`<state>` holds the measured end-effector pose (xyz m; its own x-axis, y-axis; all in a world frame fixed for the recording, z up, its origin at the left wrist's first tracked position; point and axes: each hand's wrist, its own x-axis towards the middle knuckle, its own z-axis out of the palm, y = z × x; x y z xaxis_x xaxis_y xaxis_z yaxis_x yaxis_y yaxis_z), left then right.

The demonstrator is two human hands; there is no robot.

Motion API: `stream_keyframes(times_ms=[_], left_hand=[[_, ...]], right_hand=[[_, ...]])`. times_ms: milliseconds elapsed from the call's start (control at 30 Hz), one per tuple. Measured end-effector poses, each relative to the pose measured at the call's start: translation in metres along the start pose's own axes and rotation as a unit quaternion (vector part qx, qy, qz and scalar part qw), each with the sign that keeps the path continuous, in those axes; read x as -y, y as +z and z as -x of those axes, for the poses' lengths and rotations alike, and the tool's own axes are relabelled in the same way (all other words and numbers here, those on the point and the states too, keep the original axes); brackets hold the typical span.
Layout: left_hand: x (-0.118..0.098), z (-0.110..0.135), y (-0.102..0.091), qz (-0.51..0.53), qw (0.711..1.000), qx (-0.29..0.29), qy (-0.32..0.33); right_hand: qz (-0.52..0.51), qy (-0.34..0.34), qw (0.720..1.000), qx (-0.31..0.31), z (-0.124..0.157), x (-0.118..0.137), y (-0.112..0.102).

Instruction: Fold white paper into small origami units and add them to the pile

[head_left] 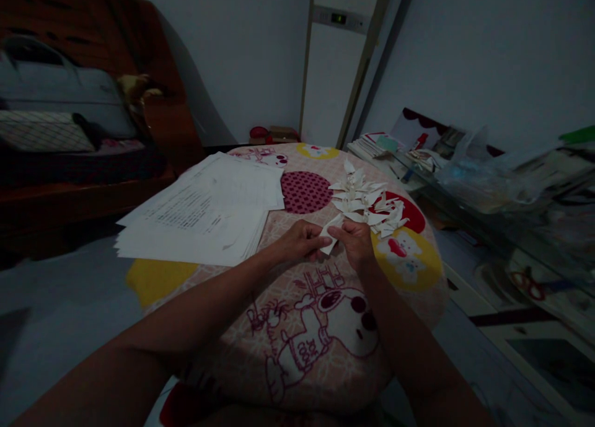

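Observation:
Both my hands meet over the middle of a round table [418, 303] covered with a pink cartoon-printed cloth. My left hand [300, 240] and my right hand [356, 241] are both closed in a pinch on one small folded white paper piece [331, 232] held between them, just above the cloth. Right behind it, toward the far right of the table, lies a pile of several similar folded white paper pieces [365, 201].
A stack of printed white sheets [204, 210] covers the table's left half. A cluttered glass shelf with books and plastic bags [488, 173] runs along the right. A dark sofa with bags [69, 123] stands at left. A white door [334, 67] is behind.

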<state>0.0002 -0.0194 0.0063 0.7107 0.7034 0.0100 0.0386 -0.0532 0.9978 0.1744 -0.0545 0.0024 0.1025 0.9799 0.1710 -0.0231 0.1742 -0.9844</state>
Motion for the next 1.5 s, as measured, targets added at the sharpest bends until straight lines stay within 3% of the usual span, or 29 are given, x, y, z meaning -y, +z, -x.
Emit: stream_keyframes(times_ms=[233, 467, 633, 800, 967, 1167, 1400, 1500], left_hand=[[-0.001, 0.002, -0.001, -0.025, 0.999, -0.009, 0.048], [0.003, -0.001, -0.004, -0.021, 0.999, 0.002, 0.026], [0.007, -0.001, -0.006, -0.052, 0.993, -0.066, 0.078], [0.011, 0.0, -0.006, -0.091, 0.99, -0.052, 0.095], [0.009, 0.0, -0.005, -0.111, 0.989, -0.053, 0.081], [0.009, -0.002, -0.009, -0.079, 0.995, -0.047, 0.039], [0.005, -0.002, -0.012, -0.017, 0.996, -0.079, 0.033], [0.001, -0.003, -0.013, -0.01, 0.994, -0.104, 0.036]], right_hand=[[-0.061, 0.014, 0.998, 0.02, -0.001, -0.007, 0.001], [-0.038, 0.0, 0.999, 0.015, -0.002, -0.003, 0.004], [-0.002, -0.096, 0.995, -0.04, -0.003, 0.002, 0.006], [0.035, -0.176, 0.98, -0.083, -0.001, 0.001, 0.004], [0.111, -0.274, 0.95, -0.097, 0.002, 0.008, 0.002], [0.192, -0.326, 0.919, -0.113, 0.007, 0.014, 0.004], [0.297, -0.429, 0.844, -0.126, 0.015, 0.017, 0.008], [0.291, -0.444, 0.842, -0.095, 0.017, 0.018, 0.013]])
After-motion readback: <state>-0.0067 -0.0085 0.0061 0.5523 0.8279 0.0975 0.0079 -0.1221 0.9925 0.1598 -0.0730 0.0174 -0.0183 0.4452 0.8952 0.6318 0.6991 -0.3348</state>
